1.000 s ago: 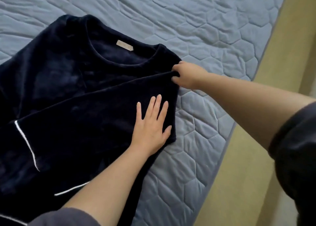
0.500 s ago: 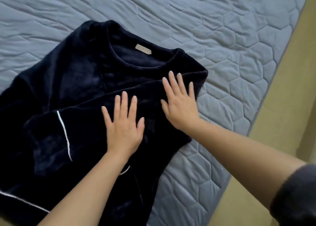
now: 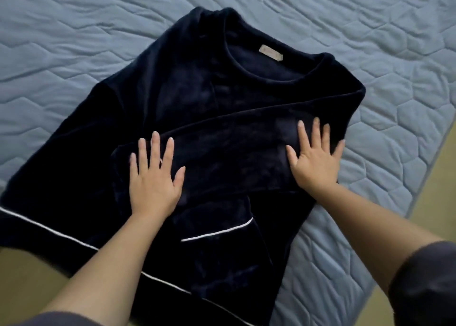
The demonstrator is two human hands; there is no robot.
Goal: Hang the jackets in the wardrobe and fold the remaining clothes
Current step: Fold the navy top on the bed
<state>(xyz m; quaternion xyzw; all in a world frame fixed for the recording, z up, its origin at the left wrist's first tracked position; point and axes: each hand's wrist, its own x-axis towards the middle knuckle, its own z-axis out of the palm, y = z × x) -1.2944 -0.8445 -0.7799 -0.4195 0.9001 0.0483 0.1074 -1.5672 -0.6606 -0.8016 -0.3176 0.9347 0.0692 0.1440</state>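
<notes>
A dark navy fleece top (image 3: 197, 98) with white piping and a beige neck label lies spread on the grey-blue quilted mattress (image 3: 74, 41). Its right sleeve (image 3: 234, 153) is folded across the chest toward the left. My left hand (image 3: 154, 177) lies flat, fingers spread, on the cuff end of that sleeve. My right hand (image 3: 315, 160) presses flat on the sleeve near the shoulder fold. A pocket edged in white shows below the sleeve. The other sleeve lies out to the lower left, and the hem hangs over the bed's edge.
The mattress edge (image 3: 399, 202) runs diagonally at the right, with yellowish floor (image 3: 434, 177) beyond it. More floor shows at the lower left below the top's hem. Bare quilted surface lies behind and to the left of the garment.
My right hand let go of the shoulder fold and went flat on the sleeve. My left hand slid left along the sleeve to its cuff, so the hands are farther apart.
</notes>
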